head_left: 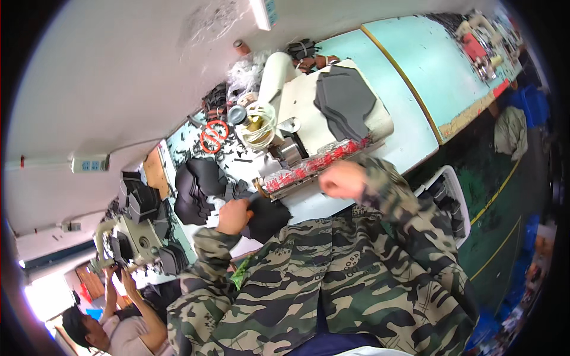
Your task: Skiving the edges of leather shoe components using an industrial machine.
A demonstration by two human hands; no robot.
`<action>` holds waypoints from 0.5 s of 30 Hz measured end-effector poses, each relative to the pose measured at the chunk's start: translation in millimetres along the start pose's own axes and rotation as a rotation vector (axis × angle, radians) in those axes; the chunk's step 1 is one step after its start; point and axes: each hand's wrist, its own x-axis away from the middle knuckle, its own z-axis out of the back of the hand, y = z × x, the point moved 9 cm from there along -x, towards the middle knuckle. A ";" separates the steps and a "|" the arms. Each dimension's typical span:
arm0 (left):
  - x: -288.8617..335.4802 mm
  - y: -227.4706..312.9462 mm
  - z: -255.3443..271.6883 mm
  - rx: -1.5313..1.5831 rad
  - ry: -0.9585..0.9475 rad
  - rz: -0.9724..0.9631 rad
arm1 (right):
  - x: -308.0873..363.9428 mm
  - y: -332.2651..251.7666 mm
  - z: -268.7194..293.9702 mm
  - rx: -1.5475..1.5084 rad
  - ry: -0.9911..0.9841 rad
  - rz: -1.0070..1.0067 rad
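My left hand (234, 216) has its fingers closed at the edge of a black flat piece (268, 218), which lies along the table's near edge. My right hand (343, 180), slightly blurred, is curled beside the red-marked front edge (317, 160) of a cream machine (303, 113). Whatever its fingers may hold is hidden. On top of the machine rests a stack of dark grey cut pieces (345, 98). Left of the machine, more black pieces (196, 187) are piled on the white table, near my left hand.
Orange-handled scissors (214, 136) lie among black scraps behind the piles. A white bin (463, 204) with dark pieces stands on the floor at my right. Farther left, another person (113, 326) works at a second cream machine (133, 240).
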 end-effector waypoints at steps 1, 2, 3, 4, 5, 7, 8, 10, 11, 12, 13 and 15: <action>-4.2 28.5 6.5 0.279 -0.215 -0.220 | 22.8 10.0 -4.2 -0.180 0.031 -0.086; 15.3 56.6 26.8 0.585 -0.405 -0.380 | 30.2 0.7 -6.7 -0.353 0.014 -0.126; 8.5 77.3 50.9 0.702 -0.437 -0.386 | 39.2 -12.1 5.7 -0.447 0.205 0.009; 4.5 84.8 68.5 0.824 -0.443 -0.350 | 41.4 -26.1 22.7 -0.537 0.372 0.182; -19.4 55.4 78.8 0.759 -0.252 -0.188 | 36.2 -25.9 23.4 -0.715 0.352 0.131; -45.1 -22.4 105.4 0.494 0.233 -0.077 | 28.1 -20.0 16.4 -0.754 0.379 -0.005; -30.7 -61.5 123.1 0.283 0.526 -0.103 | 23.8 -11.1 13.5 -0.782 0.402 -0.135; -22.1 -61.6 102.4 0.630 -0.112 0.099 | 28.1 -10.4 10.0 -0.805 0.378 -0.194; -4.5 -24.3 106.9 0.827 -0.268 0.039 | 29.2 -33.4 20.4 -0.806 0.404 0.008; 10.8 8.8 106.0 0.942 -0.370 -0.066 | 28.8 -55.5 27.0 -0.788 0.424 0.222; 12.2 35.4 104.4 0.981 -0.465 -0.175 | 22.4 -61.0 21.4 -0.865 0.365 0.269; 4.8 60.5 94.7 1.033 -0.529 -0.223 | 8.7 -44.2 8.0 -0.977 0.388 0.081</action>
